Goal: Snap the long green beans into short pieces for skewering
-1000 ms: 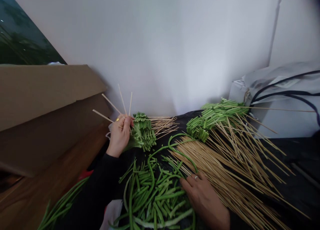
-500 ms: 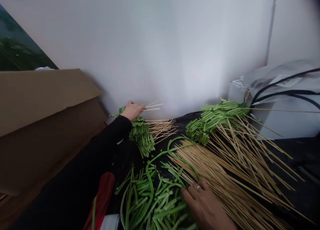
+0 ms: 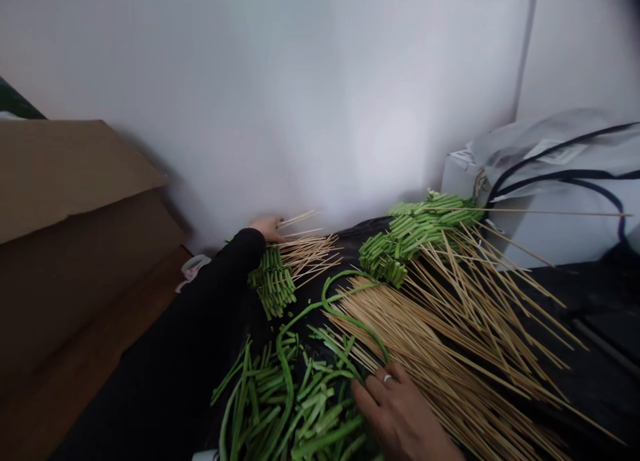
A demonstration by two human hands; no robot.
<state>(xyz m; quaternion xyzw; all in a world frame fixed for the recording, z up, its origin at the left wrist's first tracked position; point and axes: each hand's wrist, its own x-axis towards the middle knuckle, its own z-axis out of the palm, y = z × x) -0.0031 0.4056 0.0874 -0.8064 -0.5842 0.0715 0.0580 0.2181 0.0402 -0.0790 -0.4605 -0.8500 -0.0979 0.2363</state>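
Note:
At the back near the wall, my left hand is closed around bean skewers, with pale stick ends poking out to its right. It is at the far end of a stack of skewered green bean pieces, whose bare sticks point right. In front, my right hand is curled over the end of a long green bean that loops away toward the back. Its fingertips are partly hidden. Beside it lies a heap of loose cut beans. Plain bamboo skewers are spread under and to the right of this hand.
A second pile of skewered beans stands at the back right. Beyond it is a white box with clear plastic and black straps. An open cardboard box is at the left, and black sheeting covers the work surface.
My left hand has come down onto the back of the left stack with its skewers. The view has shifted a little to the right. My right hand stays by the beans.

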